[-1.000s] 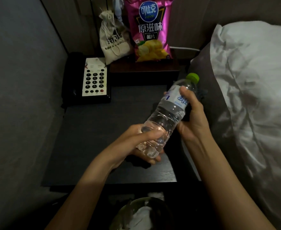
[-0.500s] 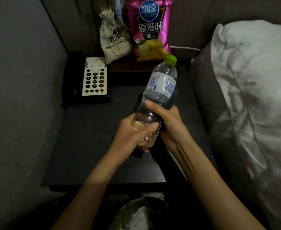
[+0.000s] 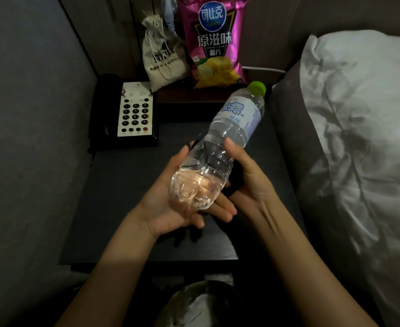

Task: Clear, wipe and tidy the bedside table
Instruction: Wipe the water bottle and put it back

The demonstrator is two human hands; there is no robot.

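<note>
Now tipped cap-right, clear plastic green-capped water bottle (image 3: pixel 220 147) rests loosely across left hand (image 3: pixel 170 204) and right hand (image 3: pixel 248 182), could roll off.

I hold the bottle (image 3: pixel 220 147) mid-frame above the surface (image 3: pixel 128 199). The phone (image 3: pixel 132 112) sits upper left, the chip bag (image 3: pixel 215 43) top middle, the pillow (image 3: pixel 364 128) right.

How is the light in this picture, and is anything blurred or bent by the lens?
Head view: dim overall; the bedside table is nearly black. Brightest are the white pillow and pink chips bag. The water bottle, held by left hand and right hand, shows small glints. Edges curve from the wide-angle lens; the bin below is murky.
</note>
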